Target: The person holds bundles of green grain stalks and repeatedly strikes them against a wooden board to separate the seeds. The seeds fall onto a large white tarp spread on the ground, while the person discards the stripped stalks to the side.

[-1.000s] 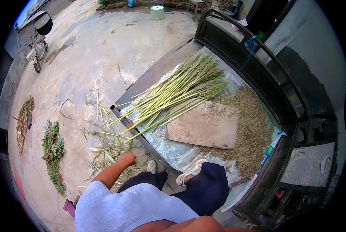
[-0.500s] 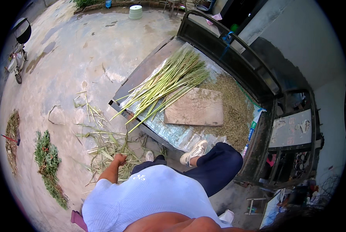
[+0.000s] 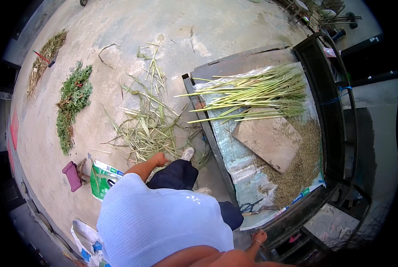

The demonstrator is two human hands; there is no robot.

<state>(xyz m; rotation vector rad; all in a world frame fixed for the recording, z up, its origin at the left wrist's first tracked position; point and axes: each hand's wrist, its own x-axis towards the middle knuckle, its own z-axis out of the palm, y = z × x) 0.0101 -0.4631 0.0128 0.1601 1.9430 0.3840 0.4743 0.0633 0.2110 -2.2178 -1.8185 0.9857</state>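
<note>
My left hand (image 3: 160, 159) hangs loosely curled beside my leg, above a heap of stripped leaves and stalk scraps (image 3: 148, 133) on the ground; nothing shows in it. Low on the right, my right hand (image 3: 260, 236) is beside the near edge of the cart bed, its fingers too small to read. Close to it lie dark-handled scissors (image 3: 250, 206) and a curved tool (image 3: 266, 208). Long green stalks with seed heads (image 3: 252, 93) lie across the far part of the cart. A worn board (image 3: 268, 140) rests partly under them, with loose seed (image 3: 303, 155) around it.
The cart's dark metal side rail (image 3: 312, 58) bounds the bed's far right. On the ground to the left are a leafy plant heap (image 3: 74, 100), a dried heap (image 3: 48, 58) with a red-handled tool, a small purple-seated stool (image 3: 73, 175) and a green-white sack (image 3: 102, 182).
My view and body have turned rightward, so the cart lies farther right. My right hand, scissors, stool and sack have come into view. My left hand stays low, beside the leaf scraps.
</note>
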